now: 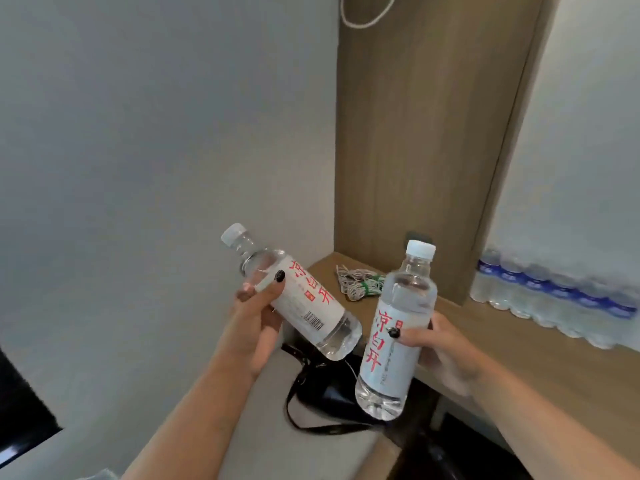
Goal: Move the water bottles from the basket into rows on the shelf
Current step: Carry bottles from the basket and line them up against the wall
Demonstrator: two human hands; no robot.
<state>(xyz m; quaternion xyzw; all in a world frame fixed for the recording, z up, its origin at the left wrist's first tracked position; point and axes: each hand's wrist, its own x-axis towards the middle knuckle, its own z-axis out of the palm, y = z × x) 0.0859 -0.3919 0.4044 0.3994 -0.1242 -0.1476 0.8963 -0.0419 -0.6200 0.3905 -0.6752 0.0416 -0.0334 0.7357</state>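
Bottles filled both hands in the head view. The left hand [256, 317] gripped a clear plastic water bottle with a white label, red characters and a white cap [294, 292], fingers and thumb curled round its middle; this left bottle was tilted, cap up and to the left, base down to the right, held in the air in front of the grey wall [156, 150]. The right hand [440, 351] gripped a 2nd clear bottle of the same kind [394, 334] round its labelled middle, thumb across the front; this right bottle stood nearly upright, leaning slightly right, just before the front edge of the light wooden shelf [519, 344]. The 2 bottles were near each other but apart.

On the shelf, at the right, stood a row of clear bottles with blue labels [554, 296] against the white back wall, blurred, so their count could not be told. Further left on the shelf lay a bundle of pale cord tied with green [360, 282], beside a tall brown wooden panel [433, 133]. A loop of white cord [363, 15] hung at the top of that panel.

Below the hands, a black bag with a strap [325, 396] lay on a pale surface. The basket was not in view.
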